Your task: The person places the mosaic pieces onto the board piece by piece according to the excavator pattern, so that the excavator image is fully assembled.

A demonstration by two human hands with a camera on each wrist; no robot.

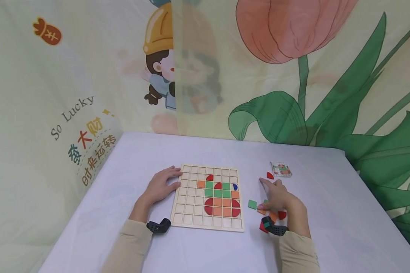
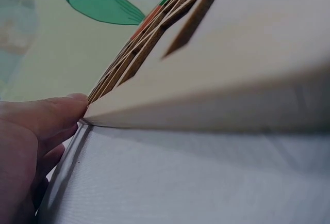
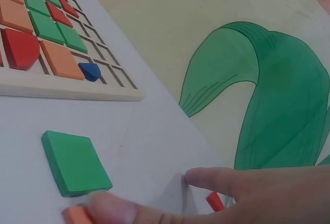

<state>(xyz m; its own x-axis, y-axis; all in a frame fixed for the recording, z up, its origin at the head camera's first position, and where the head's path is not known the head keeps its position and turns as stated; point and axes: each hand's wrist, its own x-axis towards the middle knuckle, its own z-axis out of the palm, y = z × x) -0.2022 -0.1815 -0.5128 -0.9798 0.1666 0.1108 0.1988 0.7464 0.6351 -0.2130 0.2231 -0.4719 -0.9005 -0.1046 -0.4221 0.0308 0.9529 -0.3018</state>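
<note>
Wooden grid board (image 1: 208, 197), lower centre of the head view, lying flat on the pale tablecloth (image 1: 328, 212); its long axis runs away from the person toward the printed backdrop (image 1: 294, 76), short edge nearest the body. Partly filled: orange, green and red tiles form a cluster in the right-hand columns, with one small blue piece (image 1: 235, 187) at the cluster's right edge; the left columns and the top and bottom rows stand open, so by my reckoning well under half the cells are occupied and most of the work remains. Left hand (image 1: 162, 185), fingers fairly straight, rests against the board's left edge, steadying it and gripping nothing; the left wrist view shows a fingertip touching the board's corner. Right hand (image 1: 276, 197), right of the board and apart from it, lies over a scatter of loose pieces, forefinger stretched toward a red quarter-round piece (image 1: 270, 175); thumb and fingers press on an orange tile (image 3: 77, 214), though whether it is truly pinched I cannot tell. Loose green square tile (image 3: 75, 163) lies flat between hand and board. Pattern card (image 1: 281, 169), right of centre in the frame, beyond the red piece.
</note>
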